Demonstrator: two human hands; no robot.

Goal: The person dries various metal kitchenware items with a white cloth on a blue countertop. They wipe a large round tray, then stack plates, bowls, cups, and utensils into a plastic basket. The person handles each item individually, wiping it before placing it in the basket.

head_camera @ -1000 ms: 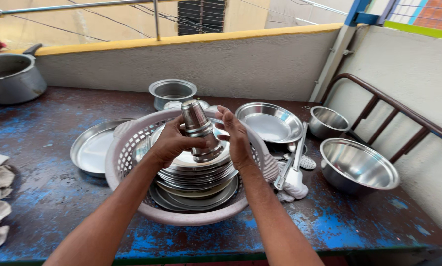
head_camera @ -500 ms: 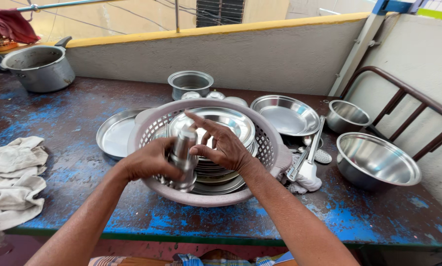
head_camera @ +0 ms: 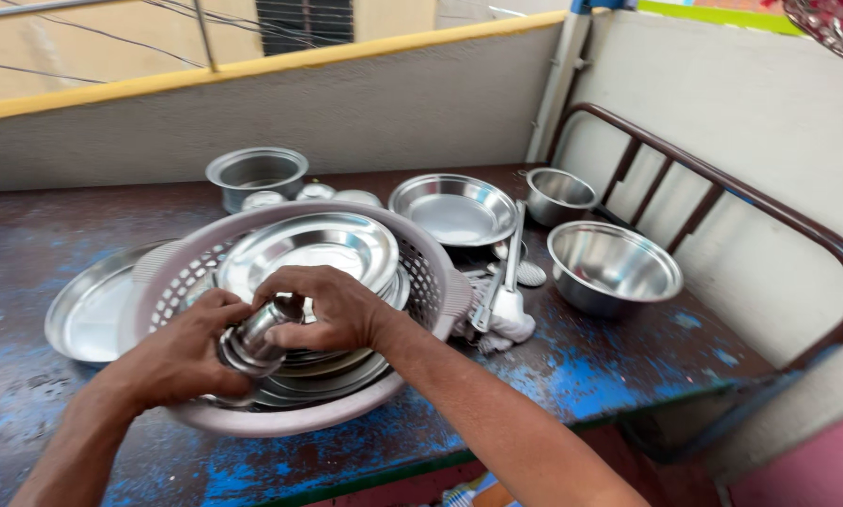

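steel tumbler [head_camera: 257, 336] clasped between both hands' grip, over basket [head_camera: 433, 272]

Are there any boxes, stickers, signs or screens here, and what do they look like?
None show: no boxes, stickers, signs or screens.
Only bare steel: a steel tumbler between the left hand and right hand, over plates in a pinkish round basket, with bowls and plates around on the blue-stained table.
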